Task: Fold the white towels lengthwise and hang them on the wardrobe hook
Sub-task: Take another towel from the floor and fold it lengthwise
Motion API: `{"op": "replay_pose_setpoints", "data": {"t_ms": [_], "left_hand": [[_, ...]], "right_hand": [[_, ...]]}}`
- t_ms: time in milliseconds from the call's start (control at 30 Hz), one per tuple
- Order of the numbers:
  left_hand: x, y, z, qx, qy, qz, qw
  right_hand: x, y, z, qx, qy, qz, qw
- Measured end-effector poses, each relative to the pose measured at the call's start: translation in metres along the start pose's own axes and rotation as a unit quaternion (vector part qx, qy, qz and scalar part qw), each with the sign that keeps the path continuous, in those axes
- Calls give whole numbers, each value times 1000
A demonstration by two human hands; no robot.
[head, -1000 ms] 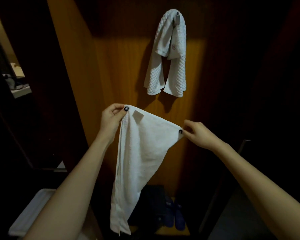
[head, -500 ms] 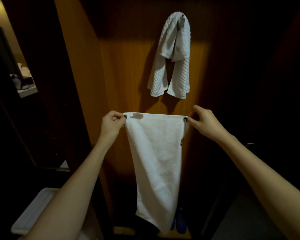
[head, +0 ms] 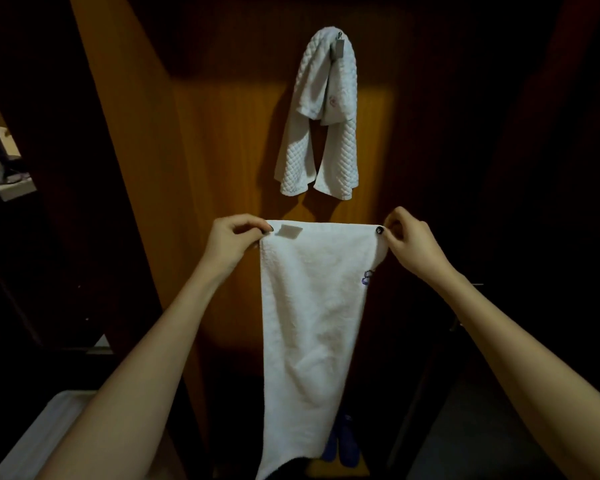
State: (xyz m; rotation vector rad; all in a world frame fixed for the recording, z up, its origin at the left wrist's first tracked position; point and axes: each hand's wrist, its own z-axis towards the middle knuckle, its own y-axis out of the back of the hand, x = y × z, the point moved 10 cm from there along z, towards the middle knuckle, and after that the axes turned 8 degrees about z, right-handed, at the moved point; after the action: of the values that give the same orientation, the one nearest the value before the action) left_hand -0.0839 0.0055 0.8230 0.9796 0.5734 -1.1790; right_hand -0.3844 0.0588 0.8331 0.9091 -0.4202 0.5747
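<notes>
A plain white towel hangs straight down in front of me, its top edge stretched level. My left hand pinches its top left corner beside a small sewn label. My right hand pinches the top right corner. A small blue embroidered mark shows near the towel's right edge. Above, a quilted white towel is draped over the metal wardrobe hook on the lit wooden back panel, both ends hanging down. The held towel's top edge sits just below those ends.
The wooden wardrobe side panel slants down on the left. Blue slippers lie on the wardrobe floor behind the towel's lower end. A white surface sits at bottom left. A dim shelf with items is far left.
My right hand rose until the towel's top edge became level, and the towel swung from a slant to hanging straight. Both hands spread the edge taut and kept their pinch.
</notes>
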Motion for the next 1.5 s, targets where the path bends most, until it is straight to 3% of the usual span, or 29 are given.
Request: {"op": "replay_pose_setpoints", "data": {"t_ms": [167,300,367,467,567,700,800,1067,1300,1400,1500], "left_hand": [[12,-21,-8,-1,45,123,991],[16,-43,-19,22,25,136,990],[12,-51,-20,27,14,147,989],[6,-46,-16,-8,-6,168,986],[1,-35,-14,-39,-58,219,973],[3,-45,-21,-14,-99,299,949],[-7,-44,-22,-34,-123,281,951],[-18,-37,-15,-17,-119,225,967],[14,-26,-13,-17,1,80,997],[26,-36,-21,-18,56,20,998],[36,-51,-29,-13,83,-14,996]], "right_hand": [[-2,-10,-8,15,-30,112,993],[-14,-30,-20,70,-118,281,950],[-14,-33,-22,95,-134,307,937],[-13,-18,-18,73,-112,256,957],[-7,6,-14,51,-35,114,992],[-4,-4,-24,91,43,-66,993],[-12,-12,-32,60,27,-93,994],[-13,-18,-31,-6,-33,-22,999],[-12,-18,-35,4,-6,-45,999],[-25,-28,-40,30,-74,-15,997],[-36,-46,-53,72,-173,133,973]]}}
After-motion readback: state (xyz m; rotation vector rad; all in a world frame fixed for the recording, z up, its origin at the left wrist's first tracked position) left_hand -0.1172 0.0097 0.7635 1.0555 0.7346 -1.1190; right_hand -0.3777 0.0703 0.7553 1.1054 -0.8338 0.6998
